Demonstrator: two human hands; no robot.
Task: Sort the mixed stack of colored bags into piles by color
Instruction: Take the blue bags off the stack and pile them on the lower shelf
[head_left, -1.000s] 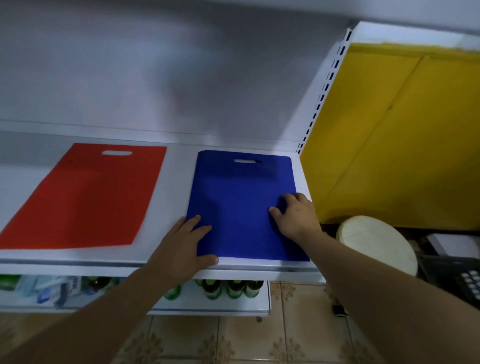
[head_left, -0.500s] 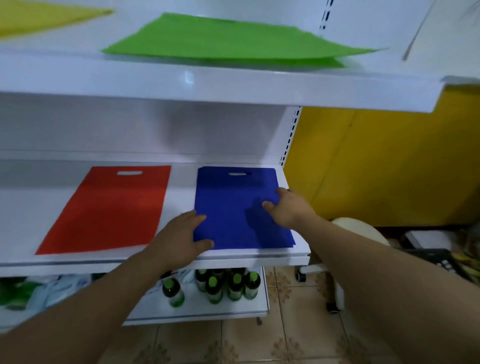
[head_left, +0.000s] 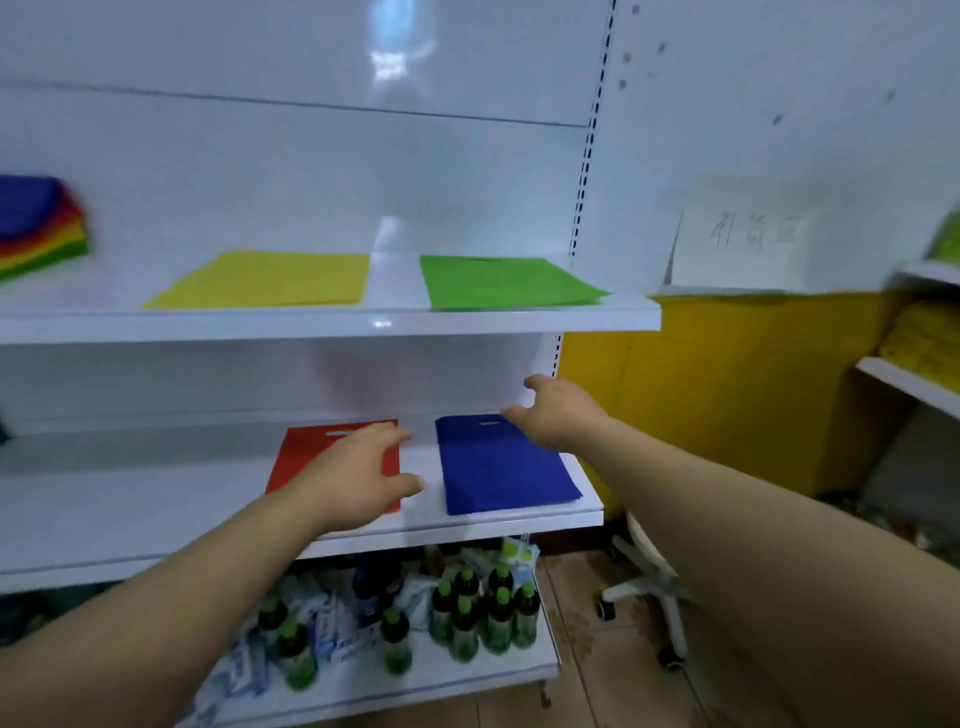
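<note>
Blue bag (head_left: 506, 467) is lying flat at the middle shelf's (head_left: 130, 499) right end, its long axis running front to back, handle slot pointing rearward. Left hand (head_left: 358, 478) and right hand (head_left: 558, 415) are hovering, fingers loosely spread, seemingly touching nothing.

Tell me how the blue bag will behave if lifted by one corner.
Likely floppy: the blue bag lies thin and flat, like cloth. Probably light for its size, being so thin. It may slide easily, since the shelf looks smooth and glossy.
</note>
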